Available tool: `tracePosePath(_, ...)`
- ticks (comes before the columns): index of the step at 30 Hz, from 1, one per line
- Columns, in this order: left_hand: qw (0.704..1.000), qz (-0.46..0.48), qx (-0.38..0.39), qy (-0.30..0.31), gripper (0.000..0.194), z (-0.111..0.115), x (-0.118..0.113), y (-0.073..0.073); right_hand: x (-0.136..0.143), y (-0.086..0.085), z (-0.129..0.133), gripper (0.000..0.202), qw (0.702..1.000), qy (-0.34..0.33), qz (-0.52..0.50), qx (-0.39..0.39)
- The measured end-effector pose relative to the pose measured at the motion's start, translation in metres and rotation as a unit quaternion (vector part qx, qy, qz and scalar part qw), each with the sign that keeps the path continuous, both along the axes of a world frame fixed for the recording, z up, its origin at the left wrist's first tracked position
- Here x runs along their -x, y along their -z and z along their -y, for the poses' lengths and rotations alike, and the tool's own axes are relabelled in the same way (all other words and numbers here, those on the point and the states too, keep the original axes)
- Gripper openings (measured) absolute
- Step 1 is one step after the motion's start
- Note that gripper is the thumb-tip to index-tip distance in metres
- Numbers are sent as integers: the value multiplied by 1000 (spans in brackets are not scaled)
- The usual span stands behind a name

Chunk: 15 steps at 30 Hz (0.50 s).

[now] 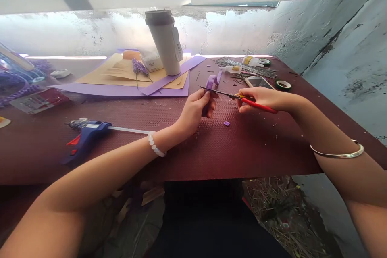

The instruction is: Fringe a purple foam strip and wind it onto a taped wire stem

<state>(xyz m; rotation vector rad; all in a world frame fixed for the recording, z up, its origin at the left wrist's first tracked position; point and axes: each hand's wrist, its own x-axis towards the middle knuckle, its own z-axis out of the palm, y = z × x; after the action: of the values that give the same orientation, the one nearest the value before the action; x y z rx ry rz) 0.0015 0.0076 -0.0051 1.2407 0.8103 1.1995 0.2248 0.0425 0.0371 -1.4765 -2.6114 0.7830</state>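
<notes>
A maroon worktop (242, 149) carries everything. Purple paper (127, 90) lies under brown sheets (102, 73); the lidded coffee cup (166, 48) standing on the stack probably weighs it down. A glue gun (87, 139) lies beside the left forearm, likely parked within reach. The left hand (195, 111) pinches a curled purple strip (212, 82), presumably steadying it against the scissors (256, 105), gripped by their handles in the right hand (256, 96). Nearby lies a purple scrap (226, 123).
</notes>
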Motion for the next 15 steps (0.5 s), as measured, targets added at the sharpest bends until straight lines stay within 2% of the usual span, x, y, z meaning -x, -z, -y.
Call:
tracePosePath(3, 1000, -7, 3, -17, 33, 0, -1, -1, 3, 1, 2, 61, 998, 22, 5, -65)
tracePosePath(7, 999, -22, 12, -21, 33, 1, -2, -1, 5, 2, 4, 58, 994, 18, -16, -106)
tracePosePath(15, 1000, -27, 8, -9, 30, 1, -2, 0, 3, 2, 4, 31, 985, 10, 4, -171)
